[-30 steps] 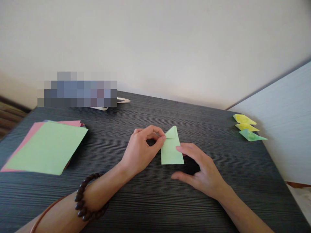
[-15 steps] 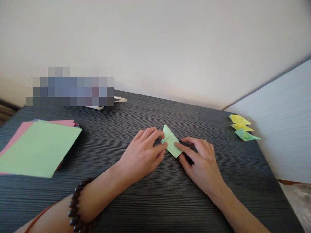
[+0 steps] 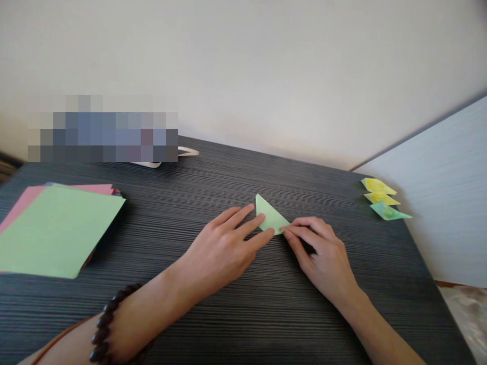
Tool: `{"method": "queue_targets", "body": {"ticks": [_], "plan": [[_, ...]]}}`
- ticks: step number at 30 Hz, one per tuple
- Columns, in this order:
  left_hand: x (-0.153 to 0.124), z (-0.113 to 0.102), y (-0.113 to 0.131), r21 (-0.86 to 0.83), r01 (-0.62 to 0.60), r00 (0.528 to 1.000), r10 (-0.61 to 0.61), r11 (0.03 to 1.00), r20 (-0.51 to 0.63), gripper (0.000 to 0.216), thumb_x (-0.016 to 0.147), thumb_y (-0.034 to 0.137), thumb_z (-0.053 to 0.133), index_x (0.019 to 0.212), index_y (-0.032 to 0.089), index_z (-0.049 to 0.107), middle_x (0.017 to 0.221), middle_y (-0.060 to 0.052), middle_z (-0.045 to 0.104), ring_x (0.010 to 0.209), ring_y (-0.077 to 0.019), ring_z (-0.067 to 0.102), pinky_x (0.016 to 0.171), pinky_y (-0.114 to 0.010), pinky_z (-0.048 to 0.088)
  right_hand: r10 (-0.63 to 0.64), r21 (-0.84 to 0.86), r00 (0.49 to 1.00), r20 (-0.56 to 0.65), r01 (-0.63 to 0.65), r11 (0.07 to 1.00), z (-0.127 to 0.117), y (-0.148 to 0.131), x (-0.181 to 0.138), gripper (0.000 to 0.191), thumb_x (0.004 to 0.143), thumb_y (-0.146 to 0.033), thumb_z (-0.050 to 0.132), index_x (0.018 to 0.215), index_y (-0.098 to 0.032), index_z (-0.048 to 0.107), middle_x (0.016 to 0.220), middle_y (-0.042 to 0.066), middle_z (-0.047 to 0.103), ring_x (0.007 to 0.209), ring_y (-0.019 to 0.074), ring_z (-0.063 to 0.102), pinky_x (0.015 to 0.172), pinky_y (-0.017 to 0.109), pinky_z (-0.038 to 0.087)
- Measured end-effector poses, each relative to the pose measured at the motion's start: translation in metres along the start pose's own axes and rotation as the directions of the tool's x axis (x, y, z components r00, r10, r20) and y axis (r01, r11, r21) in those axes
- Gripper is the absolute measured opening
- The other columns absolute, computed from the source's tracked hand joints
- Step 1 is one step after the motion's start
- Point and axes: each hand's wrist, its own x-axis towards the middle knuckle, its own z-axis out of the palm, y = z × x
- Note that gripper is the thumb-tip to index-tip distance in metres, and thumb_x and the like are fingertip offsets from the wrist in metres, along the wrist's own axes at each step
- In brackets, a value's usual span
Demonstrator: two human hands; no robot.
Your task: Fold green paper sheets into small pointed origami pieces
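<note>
A small light green folded paper [image 3: 271,217], now a triangle, lies flat on the dark striped table [image 3: 236,314] near its middle. My left hand [image 3: 224,248] rests flat with its fingers stretched out, the fingertips pressing the paper's left edge. My right hand [image 3: 323,253] has its fingers curled together, and the fingertips pinch or press the paper's right corner against the table. A dark bead bracelet [image 3: 114,324] sits on my left wrist.
A stack of coloured square sheets [image 3: 57,228], green on top and pink below, lies at the left. Three folded paper shapes [image 3: 382,198], two yellow and one green, lie at the right by a pale panel [image 3: 449,203]. A blurred object stands at the back left.
The folded paper went from an upright tall shape held in a pinch to a flat triangle on the table. My left hand opened and flattened; my right hand moved to the paper's right corner.
</note>
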Motion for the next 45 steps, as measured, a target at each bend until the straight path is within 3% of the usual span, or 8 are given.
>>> {"method": "queue_targets", "body": {"ticks": [5,10,17,22,45], "plan": [[0.000,0.001,0.000,0.007,0.000,1.000,0.000,1.000,0.031,0.032,0.092,0.020,0.043,0.121,0.025,0.057,0.135,-0.002,0.053,0.129,-0.0276,0.043,0.104,-0.045,0.040,0.169,0.049,0.985,-0.023,-0.167,0.985,0.002,0.001,0.003,0.014,0.086,-0.033,0.057,0.080,-0.022,0.063,0.084,0.003,0.060,0.079,0.0182,0.056,0.074,0.036,0.044],[0.002,0.000,0.001,0.012,-0.006,0.998,0.006,1.000,0.055,0.039,0.092,0.019,0.043,0.129,0.027,0.050,0.136,-0.003,0.052,0.129,-0.0287,0.042,0.104,-0.047,0.040,0.221,-0.045,0.975,-0.011,-0.221,0.974,0.006,0.002,0.006,0.020,0.086,-0.038,0.056,0.075,-0.021,0.059,0.081,0.003,0.058,0.079,0.0188,0.054,0.073,0.036,0.040],[0.000,0.001,0.004,0.034,-0.016,0.998,0.014,0.999,0.056,0.036,0.091,0.019,0.046,0.125,0.026,0.054,0.137,-0.006,0.050,0.129,-0.0308,0.042,0.104,-0.049,0.039,0.233,-0.109,0.971,-0.045,-0.237,0.966,0.010,0.001,0.007,0.020,0.085,-0.039,0.055,0.077,-0.021,0.056,0.085,0.004,0.055,0.081,0.0200,0.053,0.074,0.036,0.040],[0.001,0.000,0.005,0.037,-0.007,0.999,0.005,0.999,0.052,0.043,0.091,0.018,0.045,0.132,0.029,0.048,0.134,-0.005,0.053,0.129,-0.0305,0.042,0.103,-0.049,0.041,0.228,-0.097,0.973,-0.043,-0.231,0.968,0.010,0.002,0.006,0.019,0.086,-0.038,0.055,0.077,-0.021,0.055,0.085,0.004,0.055,0.081,0.0203,0.053,0.073,0.036,0.040],[0.002,0.003,0.007,0.069,0.004,0.998,-0.008,0.998,0.055,0.037,0.092,0.020,0.041,0.127,0.025,0.054,0.134,-0.007,0.052,0.129,-0.0315,0.042,0.104,-0.049,0.039,0.231,-0.104,0.972,-0.033,-0.233,0.967,0.010,0.003,0.009,0.021,0.085,-0.039,0.056,0.073,-0.021,0.055,0.079,0.003,0.057,0.077,0.0192,0.052,0.073,0.036,0.039]]}}
